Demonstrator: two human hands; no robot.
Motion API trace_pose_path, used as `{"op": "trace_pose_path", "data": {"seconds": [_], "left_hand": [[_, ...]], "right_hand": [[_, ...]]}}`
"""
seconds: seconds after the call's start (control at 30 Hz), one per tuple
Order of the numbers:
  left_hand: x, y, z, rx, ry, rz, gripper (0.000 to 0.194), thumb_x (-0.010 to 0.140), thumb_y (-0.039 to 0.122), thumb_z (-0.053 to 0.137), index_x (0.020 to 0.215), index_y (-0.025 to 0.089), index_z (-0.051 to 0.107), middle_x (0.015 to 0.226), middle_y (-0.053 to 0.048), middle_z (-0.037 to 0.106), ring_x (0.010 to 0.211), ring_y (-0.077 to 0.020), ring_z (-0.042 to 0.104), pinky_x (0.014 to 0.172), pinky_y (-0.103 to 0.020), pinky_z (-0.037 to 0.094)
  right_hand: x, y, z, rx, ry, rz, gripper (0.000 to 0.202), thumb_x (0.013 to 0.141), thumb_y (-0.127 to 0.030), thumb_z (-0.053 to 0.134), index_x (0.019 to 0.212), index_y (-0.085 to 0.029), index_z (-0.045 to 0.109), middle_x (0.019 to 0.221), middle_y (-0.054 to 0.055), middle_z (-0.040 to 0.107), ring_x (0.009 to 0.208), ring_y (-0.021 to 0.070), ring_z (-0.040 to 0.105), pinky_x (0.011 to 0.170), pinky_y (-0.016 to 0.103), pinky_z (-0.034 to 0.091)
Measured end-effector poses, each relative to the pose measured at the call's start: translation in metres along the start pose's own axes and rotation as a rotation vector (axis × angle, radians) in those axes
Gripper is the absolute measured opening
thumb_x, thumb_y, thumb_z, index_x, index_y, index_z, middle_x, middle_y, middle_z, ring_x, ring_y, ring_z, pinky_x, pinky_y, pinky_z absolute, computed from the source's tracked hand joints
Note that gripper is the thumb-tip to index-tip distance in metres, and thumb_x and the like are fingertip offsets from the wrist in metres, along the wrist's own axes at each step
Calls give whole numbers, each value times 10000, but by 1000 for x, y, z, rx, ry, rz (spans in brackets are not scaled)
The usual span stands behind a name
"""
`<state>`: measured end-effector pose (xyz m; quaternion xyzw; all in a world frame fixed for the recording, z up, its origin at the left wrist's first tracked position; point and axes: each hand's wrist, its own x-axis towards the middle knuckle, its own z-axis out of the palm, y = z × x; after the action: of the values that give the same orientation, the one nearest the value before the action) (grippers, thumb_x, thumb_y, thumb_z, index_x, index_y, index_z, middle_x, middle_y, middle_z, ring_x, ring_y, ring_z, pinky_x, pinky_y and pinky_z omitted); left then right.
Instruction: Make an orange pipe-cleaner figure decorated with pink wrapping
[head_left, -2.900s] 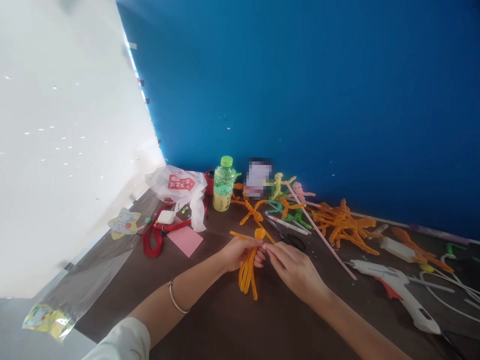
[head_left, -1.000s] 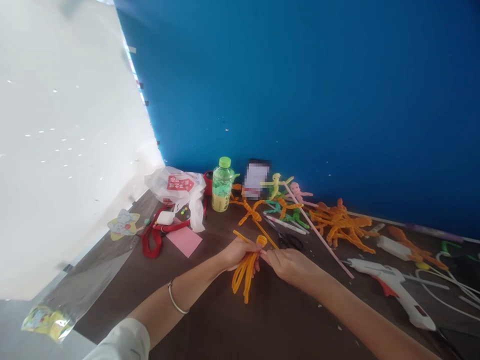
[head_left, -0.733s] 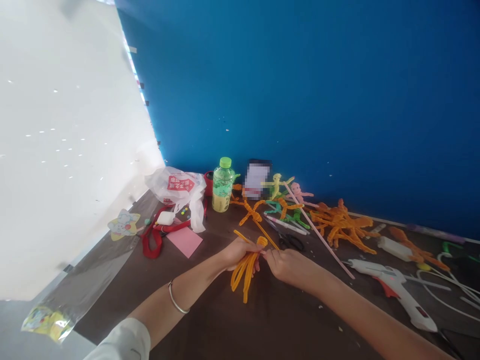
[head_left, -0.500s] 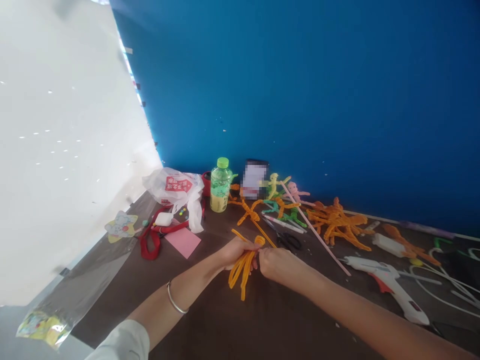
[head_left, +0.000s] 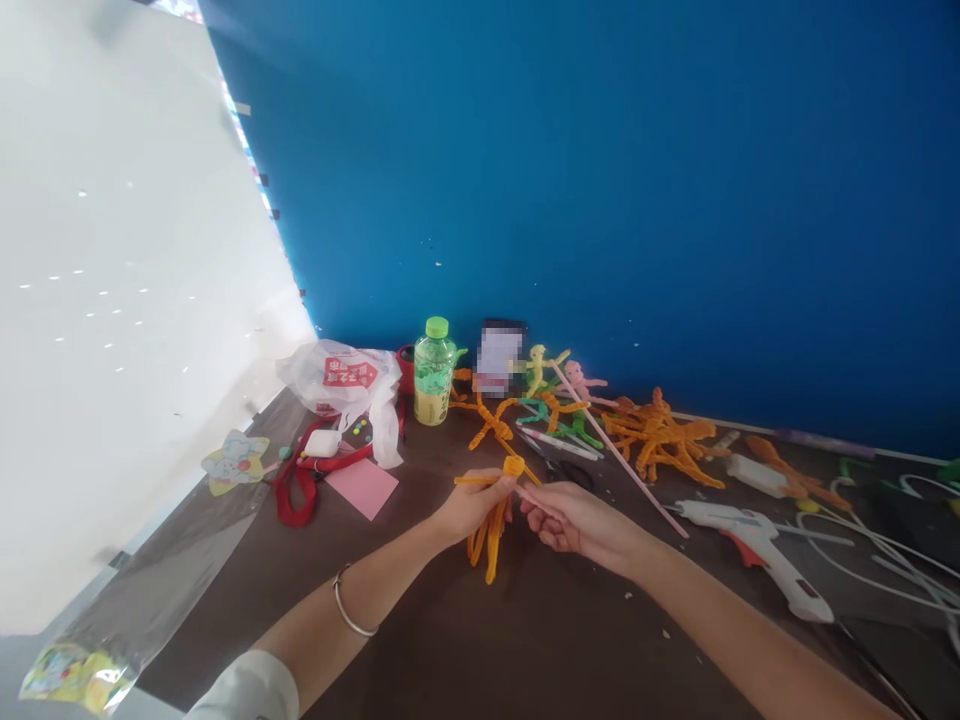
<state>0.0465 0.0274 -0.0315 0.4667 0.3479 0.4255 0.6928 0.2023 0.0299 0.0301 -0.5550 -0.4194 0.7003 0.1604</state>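
On the bench [head_left: 465, 650], at far left, a white plastic bag [head_left: 330, 375]; then a green-capped bottle [head_left: 433, 385]; at near centre, left hand [head_left: 476, 505] clasped around a bundle of orange fuzzy stems [head_left: 494, 541]; right hand [head_left: 581, 522] with fingertips just beside left thumb, hold on any stem impossible to tell; farther right, an orange fuzzy heap [head_left: 660, 442]; nearer, a white glue gun [head_left: 772, 550].

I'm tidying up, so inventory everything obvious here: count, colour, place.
Stem bundle: one, orange, centre
Figures: many, multicoloured, back
Bottle: one, green, back
Device: one, dark, back
Bag: one, white, left
Strap: one, red, left
Case: one, white, left
Paper: one, pink, left
Star: one, yellow, left
Scissors: one, black, centre
Stem: one, pink, right
Glue gun: one, white, right
Cables: several, white, right
Wall: one, blue, back
Table: one, brown, below
Left grip: one, on bundle
Right grip: one, near bundle
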Motion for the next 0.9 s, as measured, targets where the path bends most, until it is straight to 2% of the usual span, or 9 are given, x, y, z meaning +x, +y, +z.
{"op": "trace_pose_path", "data": {"seconds": [0.07, 0.17, 0.3, 0.37, 0.43, 0.57, 0.7, 0.8, 0.9], "left_hand": [[-2, 1, 0, 43, -6, 37, 370, 726, 517, 505, 711, 148, 520, 505, 22, 501, 389, -80, 473, 392, -190, 395], [-3, 1, 0, 71, -18, 51, 368, 744, 512, 483, 720, 147, 527, 521, 20, 493, 404, -80, 476, 400, -189, 394], [-3, 0, -1, 96, -6, 65, 366, 756, 499, 474, 731, 141, 542, 527, 15, 497, 415, -78, 480, 415, -187, 394], [-3, 0, -1, 99, -4, 58, 365, 754, 497, 478, 722, 140, 541, 519, 14, 500, 409, -82, 479, 415, -194, 392], [-2, 0, -1, 81, -3, 32, 364, 742, 501, 491, 696, 141, 528, 506, 17, 501, 406, -88, 479, 419, -203, 394], [0, -2, -1, 23, 15, -20, 355, 711, 489, 531, 645, 141, 514, 483, 16, 512, 422, -94, 486, 438, -207, 397], [1, -3, -1, -63, 4, -99, 342, 697, 472, 544, 607, 145, 501, 442, 15, 514, 364, -93, 461, 376, -204, 362], [2, -1, -1, -124, -30, -196, 355, 690, 473, 542, 557, 153, 466, 415, 19, 499, 304, -86, 416, 322, -206, 324], [2, 1, -2, -167, -50, -268, 344, 695, 450, 542, 542, 156, 449, 402, 22, 489, 275, -75, 377, 299, -203, 290]], "right_hand": [[1, 6, -1, 210, -54, 21, 213, 775, -339, 561, 695, -141, 551, 565, -31, 515, 426, 24, 438, 405, 131, 329], [2, 11, 0, 382, -76, 14, 127, 777, -219, 551, 683, -134, 564, 578, -32, 493, 419, 16, 398, 376, 123, 304], [2, 13, 5, 464, -34, -34, 93, 752, -158, 565, 662, -137, 577, 554, -31, 463, 427, 32, 393, 365, 131, 322], [2, 16, 8, 465, 16, -76, 45, 715, -161, 613, 683, -137, 593, 584, -19, 496, 465, 37, 437, 398, 132, 360], [2, 19, 11, 430, 59, -135, 93, 673, -201, 668, 695, -139, 602, 616, -7, 537, 507, 49, 484, 447, 143, 397], [0, 25, 15, 275, 105, -287, 245, 632, -342, 702, 739, -148, 599, 643, 21, 601, 546, 97, 546, 513, 204, 440], [-2, 30, 18, 4, 201, -477, 284, 705, -420, 607, 808, -158, 573, 622, 26, 607, 530, 136, 572, 465, 230, 426], [-2, 34, 16, -319, 283, -627, 236, 793, -389, 493, 849, -176, 577, 587, 9, 594, 492, 133, 562, 459, 239, 434], [0, 40, 9, -666, 348, -803, 222, 843, -299, 414, 917, -203, 599, 625, 11, 618, 545, 134, 583, 545, 245, 472]]}}
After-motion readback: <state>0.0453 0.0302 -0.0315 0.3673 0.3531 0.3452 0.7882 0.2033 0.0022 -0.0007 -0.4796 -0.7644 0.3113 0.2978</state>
